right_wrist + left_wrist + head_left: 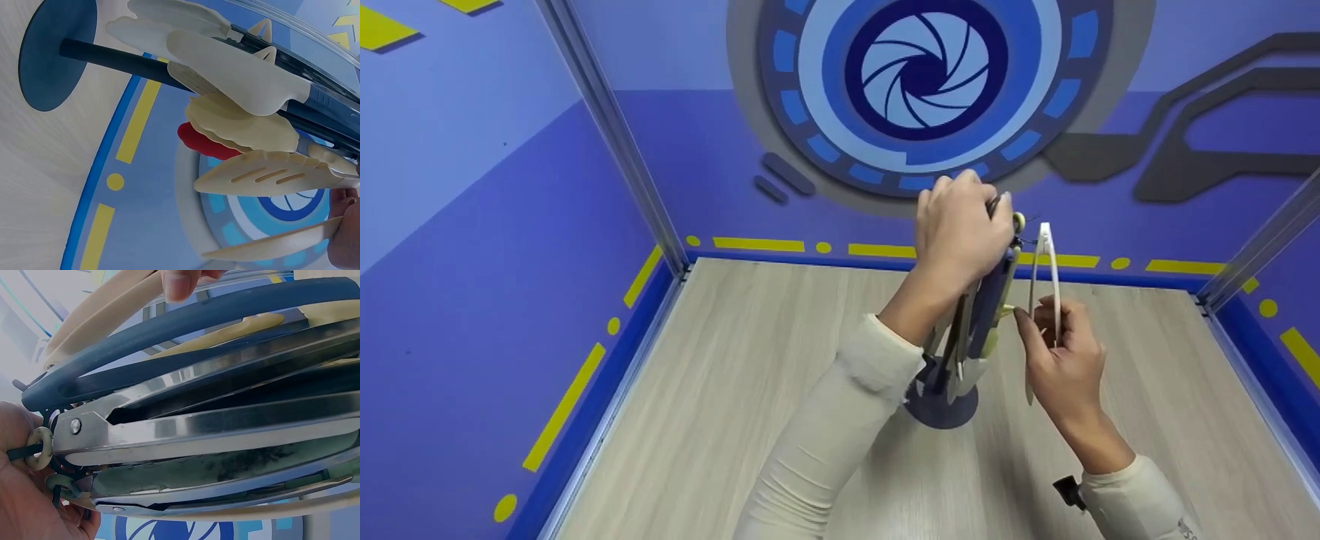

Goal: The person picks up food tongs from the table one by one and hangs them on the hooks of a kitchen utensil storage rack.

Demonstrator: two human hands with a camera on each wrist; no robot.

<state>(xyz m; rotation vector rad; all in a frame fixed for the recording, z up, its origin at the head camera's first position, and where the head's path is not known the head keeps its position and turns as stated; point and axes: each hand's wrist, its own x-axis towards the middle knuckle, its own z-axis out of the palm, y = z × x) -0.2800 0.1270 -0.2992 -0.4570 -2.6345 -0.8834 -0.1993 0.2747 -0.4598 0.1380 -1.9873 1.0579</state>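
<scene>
A dark stand with a round base [943, 409] carries several hanging tongs. My left hand [960, 225] grips the stand's top, beside the rings of the tongs. In the left wrist view, steel tongs with pale edges [225, 419] and dark blue tongs [185, 323] hang below it. My right hand [1065, 352] holds cream tongs [1055, 281] at the stand's right side, thumb on one arm and fingers round the other. The top of these tongs is right by the stand's hooks. Their slotted tip [270, 173] and plain tip [275, 244] are spread apart.
Grey-tipped tongs [236, 73], scalloped cream tips [242, 124] and a red tip [205, 143] cluster round the post [124, 63]. The wooden tabletop [720, 360] ends at a blue patterned back wall [682, 165], with metal corner posts [615, 135].
</scene>
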